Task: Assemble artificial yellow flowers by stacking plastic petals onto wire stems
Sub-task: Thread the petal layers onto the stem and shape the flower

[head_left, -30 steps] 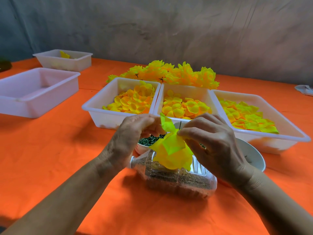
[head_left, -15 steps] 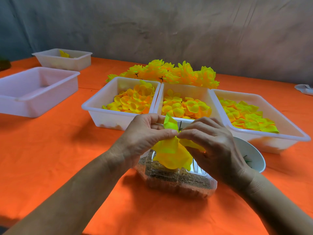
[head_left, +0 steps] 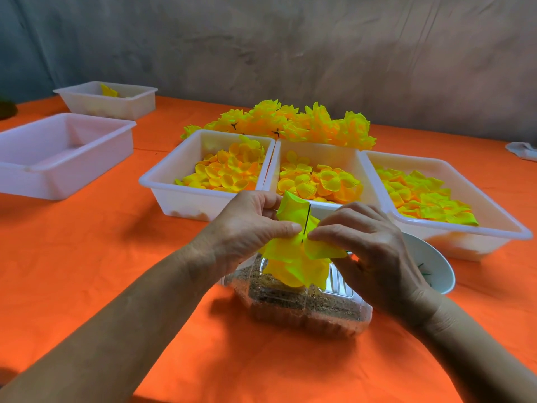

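A thin dark wire stem (head_left: 307,218) stands upright over a clear bottle (head_left: 305,303) that lies on its side, filled with sand. Yellow petals (head_left: 296,266) are stacked on the stem. My left hand (head_left: 247,231) pinches a petal layer at the stem from the left. From the right, my right hand (head_left: 366,245) pinches the same layer, thumb and forefinger close to the wire. One petal (head_left: 292,209) sticks up behind the stem. Three white trays hold loose petals: left (head_left: 226,173), middle (head_left: 316,181), right (head_left: 427,199).
Finished yellow flowers (head_left: 290,123) are heaped behind the trays. A white bowl (head_left: 433,266) with small green parts sits right of my hands. A large white tray (head_left: 58,155) and a smaller one (head_left: 107,97) stand at the left on the orange table.
My left hand came in from the bowl and closed on the petals. Both hands have pushed the petal layer down the stem, and more bare wire shows above it.
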